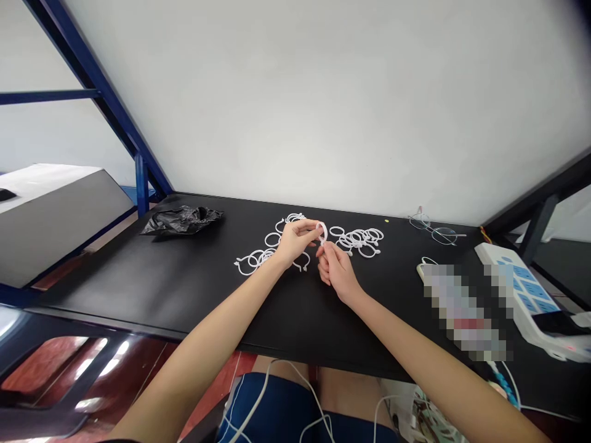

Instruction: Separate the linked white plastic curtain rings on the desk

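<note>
Between both hands, just above the black table, is a small white plastic ring (324,231). My left hand (295,240) pinches its upper left side with thumb and fingers. At the ring's lower end, my right hand (336,267) is closed on it, its other fingers curled in. Several open white rings with knobbed ends (253,261) lie to the left and partly under my left hand. To the right of the hands lies another loose pile of white rings (360,239), which look closed. My fingers partly cover the held ring's ends.
A crumpled black plastic bag (182,220) lies on the black table (194,289) at left. Eyeglasses (436,229) rest at the back right. A blurred phone-like object (466,314) and a white power strip (526,289) are at right. White cables (265,384) hang over my lap.
</note>
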`<act>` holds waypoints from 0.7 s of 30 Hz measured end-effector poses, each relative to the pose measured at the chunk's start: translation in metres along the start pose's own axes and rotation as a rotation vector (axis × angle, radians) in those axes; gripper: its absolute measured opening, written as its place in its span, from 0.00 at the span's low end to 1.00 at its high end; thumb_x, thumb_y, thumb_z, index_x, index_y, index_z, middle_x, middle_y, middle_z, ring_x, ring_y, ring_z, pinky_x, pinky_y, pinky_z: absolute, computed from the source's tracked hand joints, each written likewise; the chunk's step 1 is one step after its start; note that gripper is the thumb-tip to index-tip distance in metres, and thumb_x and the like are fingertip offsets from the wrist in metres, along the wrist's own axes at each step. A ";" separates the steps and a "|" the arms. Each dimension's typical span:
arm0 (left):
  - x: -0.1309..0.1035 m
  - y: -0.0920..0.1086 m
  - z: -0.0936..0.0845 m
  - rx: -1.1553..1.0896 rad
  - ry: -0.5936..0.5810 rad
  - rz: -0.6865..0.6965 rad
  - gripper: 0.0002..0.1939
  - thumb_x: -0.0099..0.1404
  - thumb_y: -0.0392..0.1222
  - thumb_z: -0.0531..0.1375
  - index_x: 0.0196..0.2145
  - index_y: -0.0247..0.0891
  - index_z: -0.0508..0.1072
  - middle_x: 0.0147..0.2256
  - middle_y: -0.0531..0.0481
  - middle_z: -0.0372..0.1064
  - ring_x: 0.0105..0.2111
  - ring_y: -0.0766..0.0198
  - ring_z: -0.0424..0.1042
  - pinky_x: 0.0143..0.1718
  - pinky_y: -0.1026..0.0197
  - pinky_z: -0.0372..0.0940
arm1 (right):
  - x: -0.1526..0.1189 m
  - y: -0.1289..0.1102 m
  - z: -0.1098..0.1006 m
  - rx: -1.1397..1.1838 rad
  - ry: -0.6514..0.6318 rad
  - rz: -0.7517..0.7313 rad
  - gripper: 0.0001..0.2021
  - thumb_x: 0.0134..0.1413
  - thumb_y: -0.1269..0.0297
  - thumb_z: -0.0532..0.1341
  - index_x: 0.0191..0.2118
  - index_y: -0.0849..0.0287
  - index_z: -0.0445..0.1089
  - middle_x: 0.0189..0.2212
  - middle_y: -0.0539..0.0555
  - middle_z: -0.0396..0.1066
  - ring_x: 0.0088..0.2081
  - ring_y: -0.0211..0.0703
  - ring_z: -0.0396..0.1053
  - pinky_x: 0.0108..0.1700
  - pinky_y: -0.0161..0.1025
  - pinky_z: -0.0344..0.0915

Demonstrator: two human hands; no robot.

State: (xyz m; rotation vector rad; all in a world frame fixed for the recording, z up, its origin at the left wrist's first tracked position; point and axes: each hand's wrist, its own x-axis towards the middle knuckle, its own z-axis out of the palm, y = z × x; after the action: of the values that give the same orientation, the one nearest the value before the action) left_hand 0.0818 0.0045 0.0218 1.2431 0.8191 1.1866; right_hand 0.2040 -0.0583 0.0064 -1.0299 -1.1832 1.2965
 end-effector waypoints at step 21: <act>-0.007 0.009 0.006 -0.123 -0.301 -0.058 0.23 0.62 0.55 0.61 0.46 0.33 0.74 0.40 0.40 0.76 0.41 0.58 0.75 0.43 0.58 0.67 | -0.009 0.000 -0.005 -0.444 0.138 -0.359 0.17 0.64 0.54 0.53 0.26 0.57 0.65 0.16 0.45 0.58 0.18 0.33 0.57 0.22 0.34 0.55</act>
State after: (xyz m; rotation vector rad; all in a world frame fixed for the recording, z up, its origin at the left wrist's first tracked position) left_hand 0.0833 -0.0048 0.0310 1.2497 0.5469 0.9590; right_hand 0.2098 -0.0669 0.0052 -1.1338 -1.5046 0.6854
